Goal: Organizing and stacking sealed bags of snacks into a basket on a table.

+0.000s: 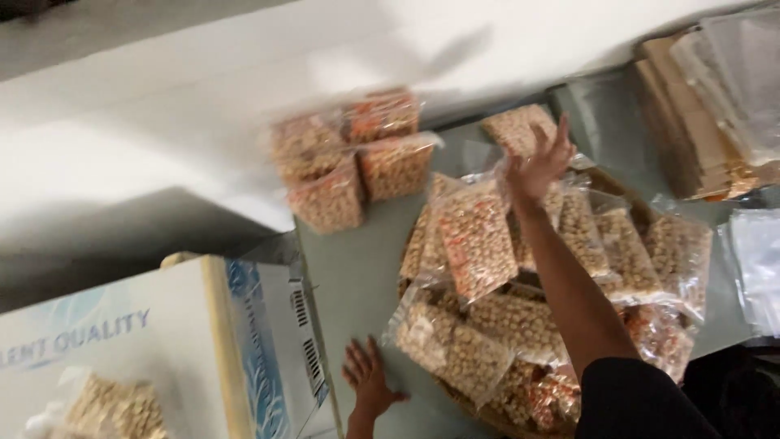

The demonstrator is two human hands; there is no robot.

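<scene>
My right hand (pixel 540 162) reaches forward over a heap of clear packets of peanuts (pixel 561 301), fingers spread, with the top edge of one packet (pixel 475 236) pinched at its palm; the grip is blurred. That packet hangs tilted above the heap. My left hand (pixel 367 375) lies flat and open on the pale green table (pixel 357 276), beside the heap's near left corner. A separate stack of peanut packets (pixel 349 158) sits farther off, left of my right hand.
A white and blue carton (pixel 162 333) at the lower left holds a packet of peanuts (pixel 114 406). Piles of flat empty plastic bags (pixel 715 106) lie at the upper right, more (pixel 760 268) at the right edge. A white wall runs behind the table.
</scene>
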